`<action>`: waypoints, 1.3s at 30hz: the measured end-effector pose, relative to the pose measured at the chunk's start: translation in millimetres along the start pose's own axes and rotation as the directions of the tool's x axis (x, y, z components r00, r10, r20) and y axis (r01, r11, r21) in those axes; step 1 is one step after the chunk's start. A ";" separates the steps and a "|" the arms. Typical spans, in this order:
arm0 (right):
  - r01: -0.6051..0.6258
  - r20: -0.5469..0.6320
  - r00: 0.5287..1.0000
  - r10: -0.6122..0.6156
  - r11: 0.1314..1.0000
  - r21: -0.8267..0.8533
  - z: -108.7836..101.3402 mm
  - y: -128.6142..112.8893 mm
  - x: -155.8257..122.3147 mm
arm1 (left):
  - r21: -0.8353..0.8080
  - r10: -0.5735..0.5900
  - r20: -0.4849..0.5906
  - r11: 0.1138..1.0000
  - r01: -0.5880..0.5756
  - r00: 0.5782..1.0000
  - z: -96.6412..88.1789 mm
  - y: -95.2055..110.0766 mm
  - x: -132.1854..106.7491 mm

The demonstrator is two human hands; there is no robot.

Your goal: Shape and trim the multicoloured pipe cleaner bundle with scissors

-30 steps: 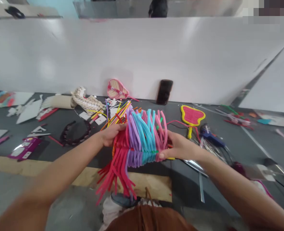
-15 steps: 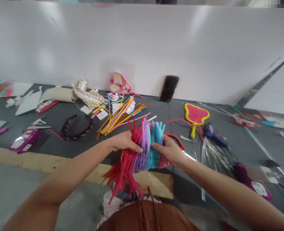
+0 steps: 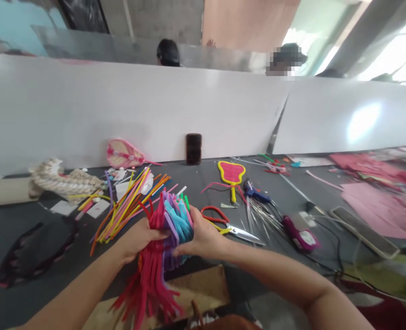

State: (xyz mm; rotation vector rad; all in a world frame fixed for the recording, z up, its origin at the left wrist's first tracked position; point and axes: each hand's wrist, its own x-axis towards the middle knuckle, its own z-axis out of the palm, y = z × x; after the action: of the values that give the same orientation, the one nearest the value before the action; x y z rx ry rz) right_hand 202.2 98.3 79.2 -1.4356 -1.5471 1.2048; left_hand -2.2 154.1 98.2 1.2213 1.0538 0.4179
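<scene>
A bundle of fuzzy pipe cleaners (image 3: 152, 266) in red, purple, blue and green is held above the table's near edge. Its red ends hang down loose. My left hand (image 3: 137, 238) grips the red side, thumb across the front. On the blue side, my right hand (image 3: 203, 236) is closed round the bundle with its thumb at the front; the fingers behind are hidden. Just right of that hand lie scissors with red handles (image 3: 232, 224). Loose pipe cleaners (image 3: 130, 204) in yellow, orange and pink are spread behind my left hand.
A phone (image 3: 193, 149) leans on the white partition (image 3: 154, 101). Nearby are a pink and yellow fan shape (image 3: 232, 173), a blue glue gun (image 3: 256, 191) and clear sticks (image 3: 264, 215). A dark headband (image 3: 37, 252) lies left. Pink sheets (image 3: 371, 211) lie right. Heads show beyond the partition.
My view has tilted up and swung right, bringing heads and pink sheets into sight. Both hands keep hold of the bundle, whose blue side is now more bunched. The scissors show more fully.
</scene>
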 end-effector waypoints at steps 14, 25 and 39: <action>0.069 -0.094 0.993 -0.070 0.997 -0.014 -4.5 -9.8 3.4 | 0.159 0.021 0.007 0.987 -0.022 1.000 6.7 30.0 -17.7; 0.026 -0.057 0.998 -0.025 0.999 0.026 -3.5 -5.9 -2.8 | 0.114 -0.052 -0.001 0.992 0.052 0.999 9.9 24.6 -17.1; -0.055 -0.808 0.588 -0.044 0.994 -0.095 -254.0 57.4 100.2 | -0.194 -0.287 -0.039 0.942 0.275 0.957 -23.9 -58.7 -2.5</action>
State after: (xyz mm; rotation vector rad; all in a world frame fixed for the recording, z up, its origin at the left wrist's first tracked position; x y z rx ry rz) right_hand 443.3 237.3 98.0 -1.7152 -0.9392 0.3089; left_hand -38.4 145.4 46.8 0.8789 1.1996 0.3282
